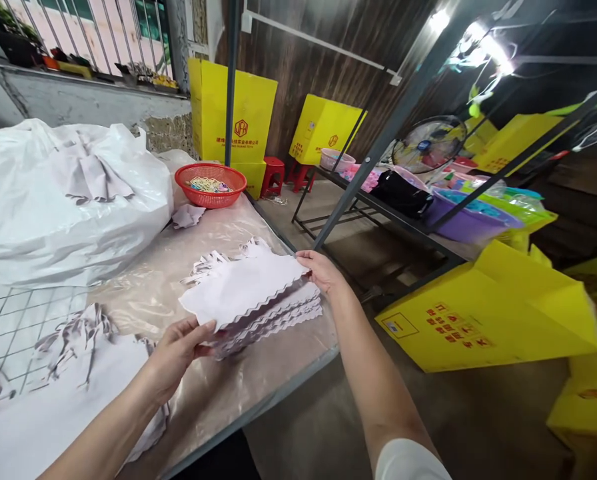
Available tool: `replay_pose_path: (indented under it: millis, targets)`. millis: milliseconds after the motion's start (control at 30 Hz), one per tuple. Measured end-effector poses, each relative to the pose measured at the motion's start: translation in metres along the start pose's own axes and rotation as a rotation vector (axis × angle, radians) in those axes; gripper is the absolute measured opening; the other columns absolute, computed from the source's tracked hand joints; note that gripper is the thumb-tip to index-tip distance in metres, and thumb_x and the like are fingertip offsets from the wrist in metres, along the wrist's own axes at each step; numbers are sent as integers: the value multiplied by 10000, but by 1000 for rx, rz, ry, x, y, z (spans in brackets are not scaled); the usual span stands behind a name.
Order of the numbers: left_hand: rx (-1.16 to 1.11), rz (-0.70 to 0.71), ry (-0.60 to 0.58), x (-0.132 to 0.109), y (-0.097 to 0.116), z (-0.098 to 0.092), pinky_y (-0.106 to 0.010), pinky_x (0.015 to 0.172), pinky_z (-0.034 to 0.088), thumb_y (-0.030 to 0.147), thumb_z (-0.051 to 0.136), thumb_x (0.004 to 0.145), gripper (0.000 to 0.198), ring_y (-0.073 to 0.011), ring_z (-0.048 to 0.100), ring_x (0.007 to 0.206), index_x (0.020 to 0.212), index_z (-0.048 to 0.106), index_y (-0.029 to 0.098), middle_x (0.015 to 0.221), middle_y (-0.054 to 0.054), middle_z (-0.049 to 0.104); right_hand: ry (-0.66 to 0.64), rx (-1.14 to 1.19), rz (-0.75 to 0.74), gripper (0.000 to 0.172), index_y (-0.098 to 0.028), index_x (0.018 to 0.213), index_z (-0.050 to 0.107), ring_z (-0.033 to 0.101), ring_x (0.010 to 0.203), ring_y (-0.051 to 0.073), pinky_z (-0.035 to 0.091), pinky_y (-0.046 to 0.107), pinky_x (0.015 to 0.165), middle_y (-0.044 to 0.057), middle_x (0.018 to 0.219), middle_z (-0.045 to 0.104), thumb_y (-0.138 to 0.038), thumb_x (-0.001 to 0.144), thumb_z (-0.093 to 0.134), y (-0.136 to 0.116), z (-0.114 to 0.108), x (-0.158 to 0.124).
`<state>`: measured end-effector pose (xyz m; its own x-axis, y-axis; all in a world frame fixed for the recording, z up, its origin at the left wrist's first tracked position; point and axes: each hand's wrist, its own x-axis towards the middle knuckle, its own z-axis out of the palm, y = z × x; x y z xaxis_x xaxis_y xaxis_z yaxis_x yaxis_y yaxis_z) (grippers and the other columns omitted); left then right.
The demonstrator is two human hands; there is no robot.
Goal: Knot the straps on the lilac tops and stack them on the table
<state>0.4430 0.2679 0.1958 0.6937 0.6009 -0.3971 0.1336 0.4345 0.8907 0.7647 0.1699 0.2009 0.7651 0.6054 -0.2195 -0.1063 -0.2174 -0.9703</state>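
A stack of pale grey-lilac cloths [273, 320] with zigzag-cut edges lies near the table's right edge. Its top cloth [251, 283] is pinched at the near left corner by my left hand [186, 343], thumb on top and fingers beneath. At the far right corner my right hand [321, 270] grips the same cloth between thumb and fingers. The cloth's front edge is lifted slightly off the pile. Crumpled fringe-like strips show behind the stack. Lower left, partly under my left forearm, lies a larger spread of the same fabric [93, 380] with bunched strips on it.
A big white plastic sack [63, 220] with cloth on top fills the table's back left. Behind the stack stands a red basket [211, 185] of small items. A metal rack post [363, 167] and a yellow carton [488, 313] are to the right.
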Motion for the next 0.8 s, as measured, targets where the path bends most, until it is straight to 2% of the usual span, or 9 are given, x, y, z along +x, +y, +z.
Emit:
replay_pose_path:
  millis: [100,300,400,533,667,800]
  targets:
    - [72,-69,-14,-5,-8,-1,-275,562,475,599,827,502,515,-275,720,816,713,676,154,795,-110,737,34,-74,-15,219,-187,801,601,539,571,119,414,224,495,-14,670,634,-232,650,752,16,-5,-7]
    - [158,-95,-35,-2,-9,-6,-226,480,324,616,802,507,533,-215,699,672,716,677,142,862,-133,753,79,-227,-116,249,-186,897,606,532,576,111,398,224,530,-18,701,642,-298,692,690,25,-14,-12]
    - [214,-118,-72,3,-14,-11,-215,474,265,651,764,535,534,-190,677,622,658,636,148,810,-125,744,103,-342,-155,218,-179,876,603,532,578,125,406,246,569,-24,648,618,-282,694,663,33,-20,-15]
    - [255,-83,-4,13,-14,-19,-214,474,225,705,724,525,585,-142,599,541,676,656,143,747,-101,718,156,-507,-215,156,-173,859,615,544,612,152,429,282,646,-18,632,602,-249,723,621,44,-28,-20]
    - [285,15,149,30,-8,-27,-221,488,284,730,732,470,611,-103,494,514,629,630,149,696,-62,673,244,-640,-279,165,-167,905,651,614,818,219,458,347,805,71,842,670,-233,759,611,43,-24,-25]
    - [397,164,206,47,-11,-35,-256,518,375,690,687,549,523,-132,485,519,585,560,185,569,-13,573,376,-919,-510,324,-123,1141,660,553,1142,305,414,426,994,199,1207,622,-271,874,552,35,6,-33]
